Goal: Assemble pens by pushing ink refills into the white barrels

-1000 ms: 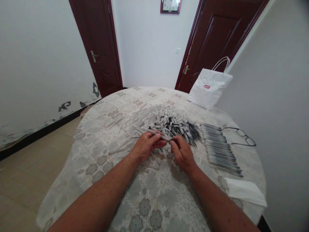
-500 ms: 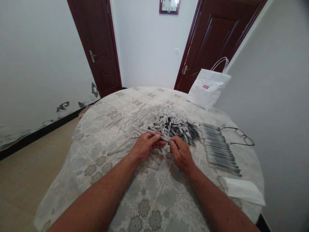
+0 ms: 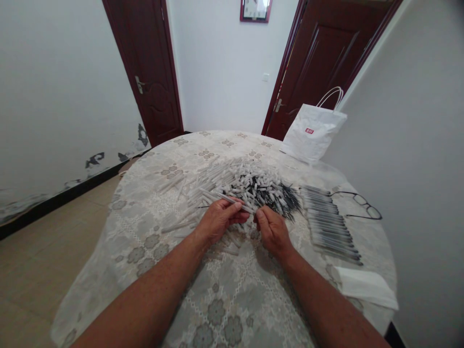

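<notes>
My left hand (image 3: 218, 220) is closed round a thin white pen barrel (image 3: 232, 199) that slants up and to the left over the table. My right hand (image 3: 271, 228) pinches the barrel's near end with fingertips pressed together. Both hands hover just in front of a heap of white pen tubes and black refills (image 3: 250, 184) in the middle of a round table with a flowered lace cloth (image 3: 224, 299). To the right lies a neat row of assembled pens (image 3: 329, 224).
A pair of glasses (image 3: 362, 203) lies by the pen row. A white paper bag (image 3: 311, 133) stands at the table's far right edge, a folded white sheet (image 3: 366, 287) at the near right. Two dark red doors and white walls stand behind.
My right hand has closed in slightly toward the left hand along the barrel. Otherwise the hands and the heap stay as they were.
</notes>
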`<control>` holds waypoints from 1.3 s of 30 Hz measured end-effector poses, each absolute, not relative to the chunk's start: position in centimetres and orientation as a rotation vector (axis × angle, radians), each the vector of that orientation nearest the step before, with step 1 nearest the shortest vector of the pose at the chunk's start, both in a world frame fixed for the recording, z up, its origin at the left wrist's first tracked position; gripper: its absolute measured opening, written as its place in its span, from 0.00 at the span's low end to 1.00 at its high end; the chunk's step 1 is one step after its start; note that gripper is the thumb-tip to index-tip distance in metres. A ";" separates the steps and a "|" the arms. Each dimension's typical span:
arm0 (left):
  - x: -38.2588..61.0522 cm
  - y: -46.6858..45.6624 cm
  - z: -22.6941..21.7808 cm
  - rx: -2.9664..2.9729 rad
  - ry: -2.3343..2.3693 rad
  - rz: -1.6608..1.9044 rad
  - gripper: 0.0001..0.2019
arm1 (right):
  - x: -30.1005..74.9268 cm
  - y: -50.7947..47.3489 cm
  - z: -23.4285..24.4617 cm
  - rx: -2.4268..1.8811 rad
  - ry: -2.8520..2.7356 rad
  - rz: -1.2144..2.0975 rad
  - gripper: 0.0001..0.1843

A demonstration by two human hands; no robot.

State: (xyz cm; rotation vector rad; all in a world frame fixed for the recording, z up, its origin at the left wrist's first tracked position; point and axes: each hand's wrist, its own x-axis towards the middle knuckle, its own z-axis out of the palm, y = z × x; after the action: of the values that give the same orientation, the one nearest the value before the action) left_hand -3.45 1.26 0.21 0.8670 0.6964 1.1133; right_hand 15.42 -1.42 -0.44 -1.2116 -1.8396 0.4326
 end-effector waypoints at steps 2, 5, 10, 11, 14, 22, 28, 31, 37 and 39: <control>-3.5 1.2 0.2 0.868 0.701 1.119 0.15 | 15.5 -1.4 -0.5 -1.206 -1.812 0.461 0.17; -3.5 1.2 0.3 0.854 0.713 1.140 0.15 | 15.5 -1.4 -0.7 -1.170 -1.769 0.448 0.09; -3.4 1.2 0.3 0.854 0.705 1.131 0.15 | 15.5 -1.6 -0.5 -1.188 -1.826 0.375 0.09; -3.4 1.2 0.2 0.859 0.702 1.123 0.16 | 15.5 -1.6 -0.4 -1.201 -1.840 0.384 0.12; -3.4 1.2 0.2 0.879 0.703 1.121 0.16 | 15.4 -1.6 -0.3 -1.213 -1.840 0.446 0.17; -3.3 1.0 0.5 0.888 0.740 1.150 0.16 | 15.7 -1.6 0.0 -1.197 -1.881 0.377 0.12; -3.2 1.0 0.7 1.033 0.788 1.146 0.16 | 15.6 -1.6 0.1 -1.153 -1.888 0.422 0.09; -3.3 0.6 0.5 1.420 0.933 1.097 0.14 | 15.7 -1.5 0.2 -1.128 -1.854 0.360 0.08; -3.0 -0.5 -0.3 2.418 1.046 0.877 0.10 | 16.8 -1.1 0.6 -1.187 -1.592 0.225 0.09; -2.7 -0.7 -0.4 2.630 1.080 0.665 0.07 | 17.2 -0.9 0.7 -1.201 -1.523 0.208 0.09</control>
State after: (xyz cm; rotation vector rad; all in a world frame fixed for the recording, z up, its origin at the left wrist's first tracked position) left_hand -2.72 -0.69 -0.43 2.6302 1.0798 0.6647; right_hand 17.17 -0.90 0.67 -1.2009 -1.5228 0.2079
